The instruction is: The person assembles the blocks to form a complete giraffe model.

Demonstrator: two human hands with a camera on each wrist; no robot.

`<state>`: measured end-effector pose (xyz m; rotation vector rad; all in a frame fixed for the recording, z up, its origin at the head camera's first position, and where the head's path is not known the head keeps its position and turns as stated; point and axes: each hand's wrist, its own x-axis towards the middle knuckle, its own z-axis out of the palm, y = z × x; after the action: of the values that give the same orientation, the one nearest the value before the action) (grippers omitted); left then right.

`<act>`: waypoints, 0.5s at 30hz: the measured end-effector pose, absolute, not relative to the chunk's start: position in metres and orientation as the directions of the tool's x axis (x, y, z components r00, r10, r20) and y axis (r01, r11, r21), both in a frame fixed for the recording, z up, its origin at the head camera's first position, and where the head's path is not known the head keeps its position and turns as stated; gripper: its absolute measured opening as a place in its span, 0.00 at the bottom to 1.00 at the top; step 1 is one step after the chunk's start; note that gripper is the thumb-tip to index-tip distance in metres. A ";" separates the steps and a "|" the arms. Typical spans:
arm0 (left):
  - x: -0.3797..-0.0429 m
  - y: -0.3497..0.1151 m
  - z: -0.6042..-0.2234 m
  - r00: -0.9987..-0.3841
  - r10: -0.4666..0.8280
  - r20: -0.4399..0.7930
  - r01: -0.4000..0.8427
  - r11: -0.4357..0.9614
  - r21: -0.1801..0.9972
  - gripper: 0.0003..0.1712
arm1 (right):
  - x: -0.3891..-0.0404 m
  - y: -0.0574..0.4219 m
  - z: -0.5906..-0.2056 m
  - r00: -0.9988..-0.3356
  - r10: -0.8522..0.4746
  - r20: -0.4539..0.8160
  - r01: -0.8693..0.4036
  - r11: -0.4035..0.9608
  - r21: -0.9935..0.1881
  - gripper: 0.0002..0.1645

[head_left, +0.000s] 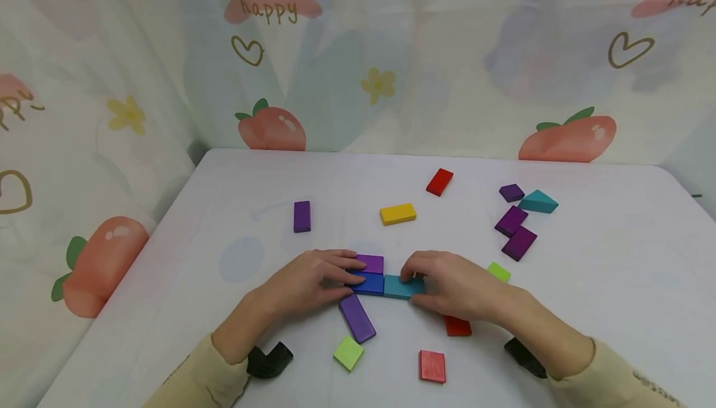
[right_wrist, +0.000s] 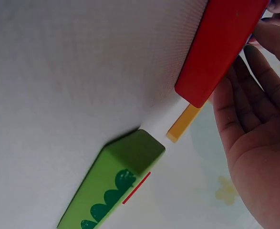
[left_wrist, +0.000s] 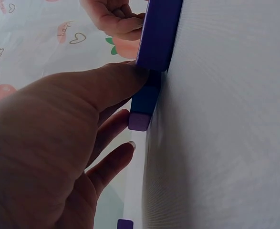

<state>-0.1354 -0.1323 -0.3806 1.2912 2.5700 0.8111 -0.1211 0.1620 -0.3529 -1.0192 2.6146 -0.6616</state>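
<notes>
In the head view a blue block (head_left: 368,284) lies flat, with a bright purple block (head_left: 371,263) along its far side and a teal block (head_left: 396,287) end to end on its right. My left hand (head_left: 319,276) grips the blue block's left part, thumb at the near edge; other fingertips reach the bright purple block (left_wrist: 139,121). With thumb and curled fingers my right hand (head_left: 447,280) pinches the teal block's right end, which it partly hides. Just below the left thumb a long purple block (head_left: 357,318) lies slanted. A red block (head_left: 458,326) is partly under the right hand.
Nearer me are a lime green block (head_left: 348,353) and a light red block (head_left: 432,366). Farther back lie a purple block (head_left: 302,216), a yellow block (head_left: 398,214) and a red block (head_left: 439,182). Several purple blocks and a teal triangle (head_left: 539,202) sit at the right.
</notes>
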 end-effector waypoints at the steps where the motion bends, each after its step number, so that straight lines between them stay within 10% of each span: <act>1: -0.135 -0.132 -0.380 -0.616 0.781 0.102 0.698 0.481 0.530 0.19 | -0.121 0.162 -0.353 -0.721 -0.689 -0.071 -0.572 0.650 -0.500 0.16; 15: -0.135 -0.131 -0.380 -0.619 0.780 0.092 0.689 0.483 0.540 0.20 | -0.120 0.161 -0.353 -0.713 -0.699 -0.055 -0.592 0.643 -0.486 0.15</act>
<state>-0.1349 -0.1314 -0.3802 1.2797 2.5595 0.8160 -0.1201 0.1609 -0.3530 -1.0496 2.6256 -0.6514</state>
